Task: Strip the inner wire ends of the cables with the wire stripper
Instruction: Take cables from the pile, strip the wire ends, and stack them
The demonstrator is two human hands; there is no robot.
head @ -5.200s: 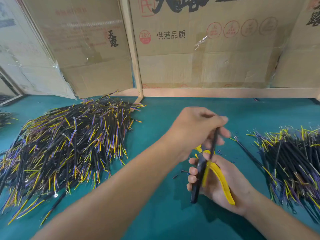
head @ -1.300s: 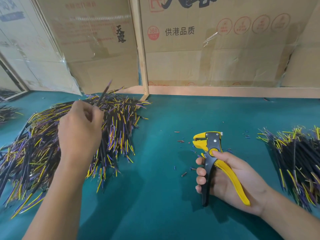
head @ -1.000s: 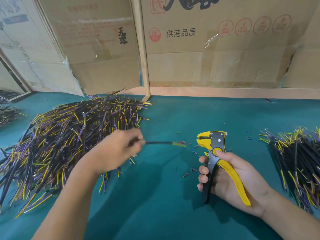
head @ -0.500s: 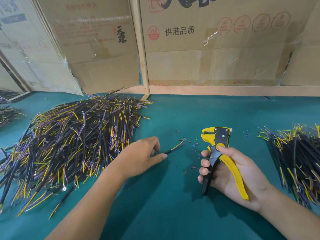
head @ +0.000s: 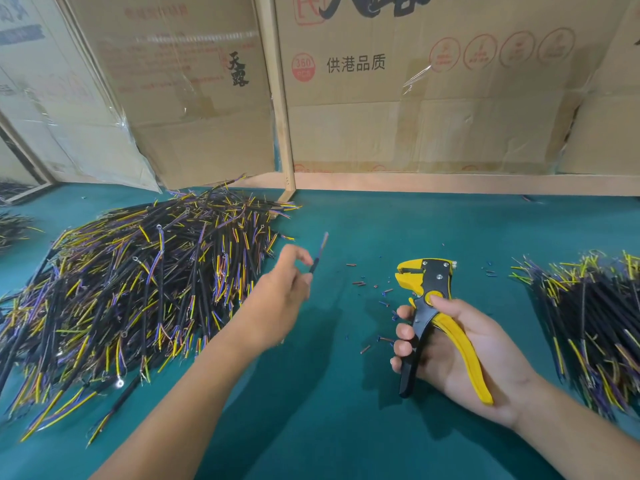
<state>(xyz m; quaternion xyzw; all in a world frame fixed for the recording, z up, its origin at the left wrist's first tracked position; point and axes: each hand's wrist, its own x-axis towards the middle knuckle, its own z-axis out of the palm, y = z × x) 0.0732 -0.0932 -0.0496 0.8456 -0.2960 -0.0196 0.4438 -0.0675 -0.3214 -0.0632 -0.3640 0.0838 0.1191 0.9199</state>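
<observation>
My left hand (head: 277,299) pinches one short black cable (head: 319,252) between thumb and fingers; its free end points up and away, and it is blurred. My right hand (head: 460,351) grips the yellow and black wire stripper (head: 427,306) by its handles, jaws pointing away over the green table. The cable tip is well left of the stripper's jaws, apart from them. A big pile of black cables (head: 131,292) with yellow and purple inner wires lies to the left.
A second cable pile (head: 588,317) lies at the right edge. Small cut bits of insulation (head: 377,299) dot the green table (head: 346,427) between my hands. Cardboard boxes (head: 415,98) and a wooden post (head: 280,98) wall off the back.
My left hand took a cable from the left pile, brought it toward the middle, lowered it to the table, and now has lifted it with the tip swung upward. The stripper has barely moved.
</observation>
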